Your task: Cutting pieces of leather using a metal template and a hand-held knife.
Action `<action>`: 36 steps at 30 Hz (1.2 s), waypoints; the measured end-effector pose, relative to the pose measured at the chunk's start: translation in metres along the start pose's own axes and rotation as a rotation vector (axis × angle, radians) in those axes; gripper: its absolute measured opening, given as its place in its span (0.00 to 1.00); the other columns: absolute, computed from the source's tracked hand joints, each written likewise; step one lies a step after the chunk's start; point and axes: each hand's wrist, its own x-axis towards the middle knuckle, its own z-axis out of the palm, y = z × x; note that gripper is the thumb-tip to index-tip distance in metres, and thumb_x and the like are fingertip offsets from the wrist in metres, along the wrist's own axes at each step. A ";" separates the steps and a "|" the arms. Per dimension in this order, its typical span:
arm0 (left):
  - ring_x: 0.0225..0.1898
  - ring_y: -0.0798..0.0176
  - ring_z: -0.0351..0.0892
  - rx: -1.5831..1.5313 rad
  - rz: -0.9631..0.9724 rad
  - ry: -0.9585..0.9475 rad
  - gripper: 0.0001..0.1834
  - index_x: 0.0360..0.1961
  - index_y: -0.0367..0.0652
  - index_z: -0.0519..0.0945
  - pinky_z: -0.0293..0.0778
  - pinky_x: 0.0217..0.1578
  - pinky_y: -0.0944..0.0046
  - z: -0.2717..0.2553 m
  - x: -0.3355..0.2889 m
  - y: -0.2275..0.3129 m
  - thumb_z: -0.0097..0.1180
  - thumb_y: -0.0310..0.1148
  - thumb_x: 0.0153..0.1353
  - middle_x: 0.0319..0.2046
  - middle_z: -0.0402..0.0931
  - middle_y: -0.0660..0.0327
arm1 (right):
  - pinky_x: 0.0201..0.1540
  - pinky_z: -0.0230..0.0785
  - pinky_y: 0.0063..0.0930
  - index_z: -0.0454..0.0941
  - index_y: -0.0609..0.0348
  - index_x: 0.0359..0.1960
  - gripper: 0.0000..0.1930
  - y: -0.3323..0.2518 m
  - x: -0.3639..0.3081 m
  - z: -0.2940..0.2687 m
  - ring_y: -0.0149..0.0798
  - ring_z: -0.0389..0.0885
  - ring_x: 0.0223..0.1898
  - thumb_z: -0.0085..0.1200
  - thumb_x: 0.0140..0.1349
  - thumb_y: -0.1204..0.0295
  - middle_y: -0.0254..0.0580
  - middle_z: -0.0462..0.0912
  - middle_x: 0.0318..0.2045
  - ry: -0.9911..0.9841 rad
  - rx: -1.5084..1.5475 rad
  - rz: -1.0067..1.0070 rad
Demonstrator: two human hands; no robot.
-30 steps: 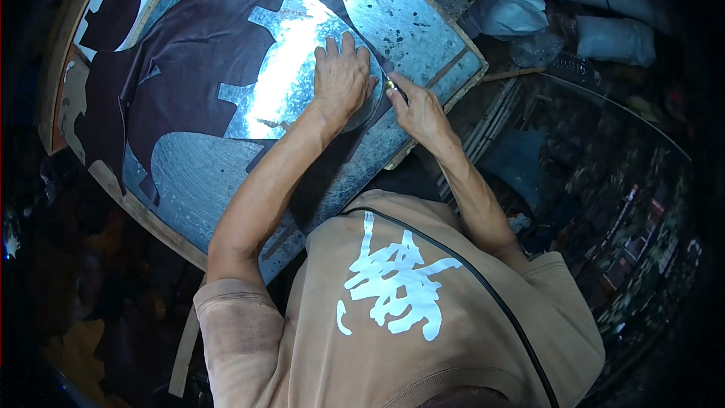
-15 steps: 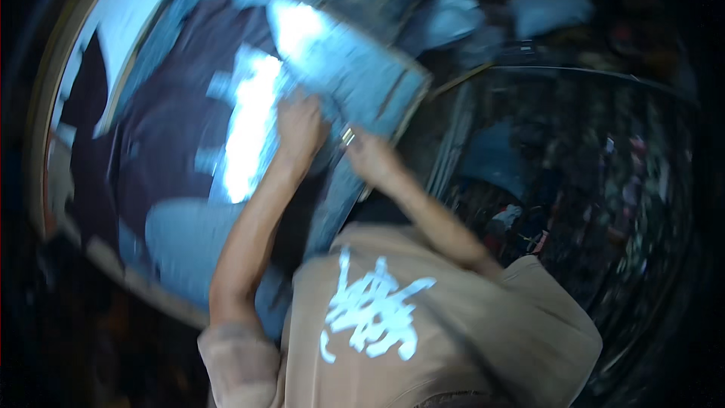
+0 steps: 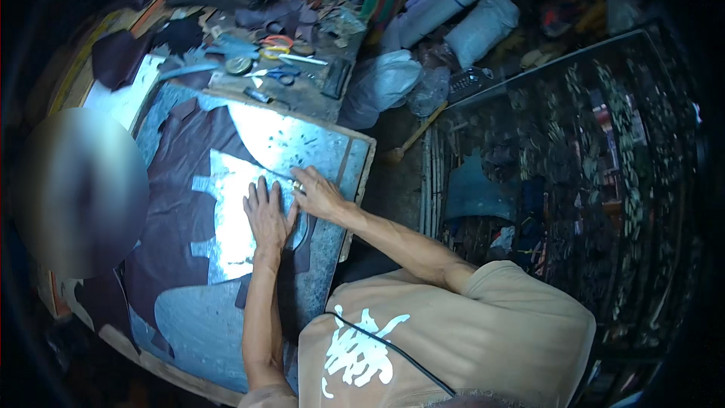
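A dark brown leather-like sheet (image 3: 177, 204) lies over a blue-grey work surface (image 3: 208, 325). On top of it rests a pale, shiny flat template (image 3: 230, 215), with tabs on its left side and strong glare. My left hand (image 3: 268, 219) presses flat on the template's right part, fingers spread. Just right of it, my right hand (image 3: 321, 195) is closed at the template's upper right edge. A small metallic glint shows at its fingers; what it grips is mostly hidden. A thin dark curved strip runs up and left from those fingers.
Orange-handled scissors (image 3: 278, 45), blue-handled scissors (image 3: 284, 75) and a round tin (image 3: 239, 66) lie beyond the work surface, near heaped scraps (image 3: 283, 19). Wrapped rolls (image 3: 457, 4) lie at the back right. A dark rack (image 3: 589, 181) stands right. A blurred patch (image 3: 83, 193) hides the left.
The view has shifted and sharpened. My left hand has gone from closed to spread flat on the template. My right hand has come in close beside it, at the template's edge.
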 end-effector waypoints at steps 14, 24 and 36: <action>0.69 0.44 0.55 -0.022 0.008 0.126 0.34 0.60 0.47 0.73 0.46 0.68 0.42 0.015 -0.006 -0.009 0.61 0.51 0.54 0.66 0.61 0.51 | 0.17 0.65 0.20 0.75 0.52 0.33 0.08 -0.066 0.035 -0.044 0.22 0.71 0.16 0.61 0.59 0.66 0.26 0.71 0.19 -0.333 0.875 0.273; 0.61 0.47 0.64 -0.051 -0.107 -0.022 0.36 0.51 0.39 0.77 0.66 0.53 0.47 -0.011 0.028 -0.026 0.67 0.54 0.49 0.60 0.68 0.53 | 0.26 0.73 0.21 0.75 0.60 0.45 0.12 -0.048 0.060 -0.040 0.27 0.78 0.25 0.56 0.61 0.72 0.37 0.82 0.29 -0.372 1.183 0.333; 0.59 0.45 0.65 0.233 -0.186 -0.153 0.41 0.56 0.40 0.75 0.75 0.43 0.48 -0.025 0.041 -0.019 0.67 0.59 0.48 0.60 0.65 0.56 | 0.19 0.60 0.19 0.69 0.51 0.31 0.07 -0.140 0.082 -0.079 0.21 0.63 0.16 0.55 0.64 0.69 0.22 0.63 0.16 -0.337 1.272 0.060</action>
